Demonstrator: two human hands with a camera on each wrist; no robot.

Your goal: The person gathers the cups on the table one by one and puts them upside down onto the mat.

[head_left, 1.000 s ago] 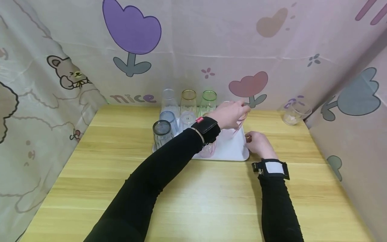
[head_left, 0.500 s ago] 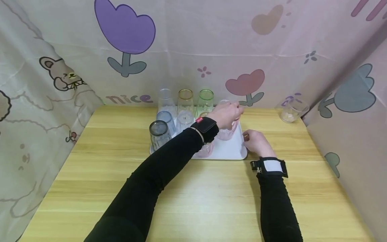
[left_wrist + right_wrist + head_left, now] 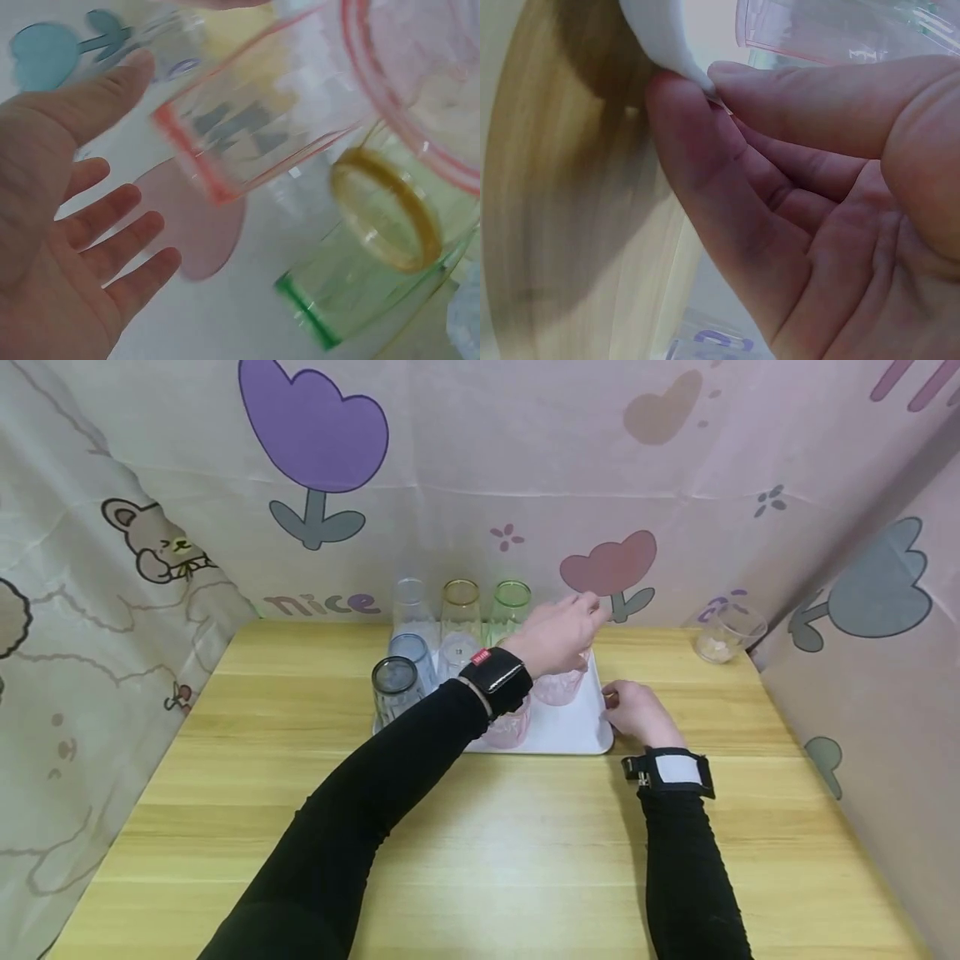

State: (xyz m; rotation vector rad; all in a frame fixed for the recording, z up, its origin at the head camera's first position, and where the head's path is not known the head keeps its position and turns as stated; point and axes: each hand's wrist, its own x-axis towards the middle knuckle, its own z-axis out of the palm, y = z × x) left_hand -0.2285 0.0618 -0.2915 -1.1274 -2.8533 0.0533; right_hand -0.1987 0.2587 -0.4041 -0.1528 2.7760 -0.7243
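While right hand [image 3: 637, 712] pinches tray [image 3: 577, 735] rim — left hand [image 3: 558, 635] hovers, fingers spread | tray: eight tumblers

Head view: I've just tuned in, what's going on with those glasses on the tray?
A person is working at a white tray of upturned glasses on a wooden table. The left hand hovers open above a pink glass standing on the tray, fingers spread and holding nothing. The right hand pinches the tray's right edge. Grey, blue, clear, amber and green glasses stand on the tray's left and back. One clear glass lies apart near the table's far right corner.
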